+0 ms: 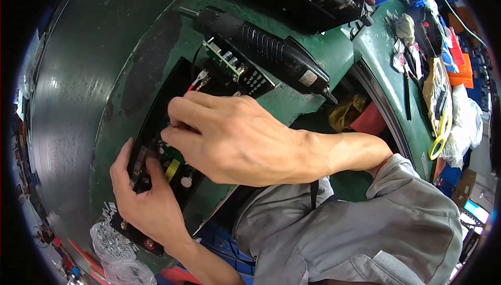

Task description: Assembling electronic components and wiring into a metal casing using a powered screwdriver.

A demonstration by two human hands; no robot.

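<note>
A long black metal housing [180, 71] with a circuit board inside lies slantwise in front of me. My left hand [148, 201] grips its left side wall near the lower end, fingers outside and thumb inside. Over the middle of the housing is my right hand [224, 133], its fingers bent and pinched together; whatever they hold is hidden. Just beyond it, a red wire with a metal terminal [198, 80] stands up from the housing. A yellow-wrapped component [172, 170] shows on the board between my hands. At the upper end sits a small green upright board [224, 60].
A black electric screwdriver [261, 42] lies beyond the housing on the green mat [329, 60]. Another black housing [313, 8] stands at the back. Bottom left, a clear bag [112, 240] holds small metal parts. An open drawer [383, 97], hand tools and yellow-handled scissors [442, 139] are at right.
</note>
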